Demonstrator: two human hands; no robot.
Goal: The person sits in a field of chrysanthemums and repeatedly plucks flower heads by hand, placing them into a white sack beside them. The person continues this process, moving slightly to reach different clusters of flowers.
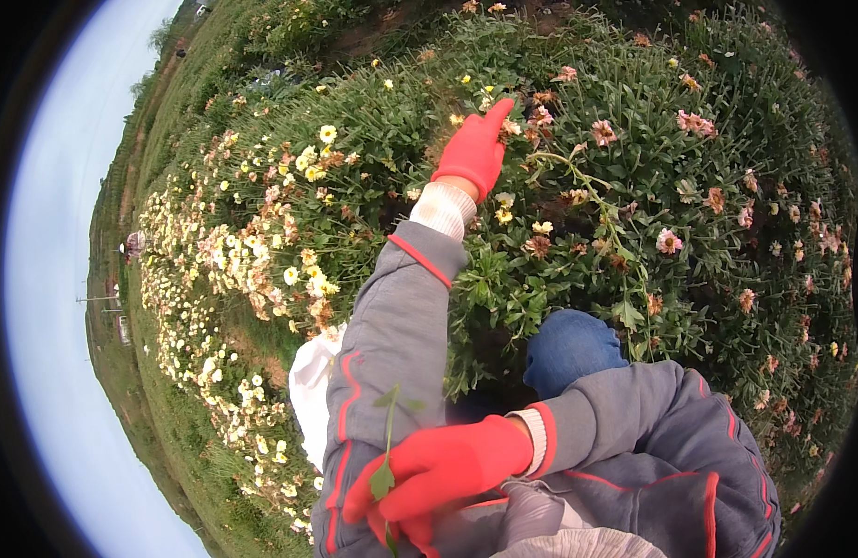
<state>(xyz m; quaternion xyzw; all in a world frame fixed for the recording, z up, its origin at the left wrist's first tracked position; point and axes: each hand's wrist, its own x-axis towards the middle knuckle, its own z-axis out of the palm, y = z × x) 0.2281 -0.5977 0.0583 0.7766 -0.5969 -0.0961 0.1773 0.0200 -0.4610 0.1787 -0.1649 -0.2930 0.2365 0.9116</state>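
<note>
My left hand [474, 150], in a red glove, reaches out among the flowering plants, one finger stretched beside a faded pale pink bloom [511, 127]. Its other fingers are turned away, so whether it grips anything is hidden. Close to my chest, my right hand [439, 474], also red-gloved, crosses over my left sleeve. A thin green stem with a few leaves [383, 480] runs between its bent fingers. Beyond my right forearm, a long pale-green vine [603, 202] with a lobed leaf [627, 314] droops over the plants.
My knee in blue denim [574, 352] presses near the foliage. White cloth or a bag [314, 397] shows beside my left sleeve. Dense yellow and white blooms [247, 258] stretch along the left; withered pink flowers [695, 124] dot the right. A distant hillside [115, 363] meets the sky.
</note>
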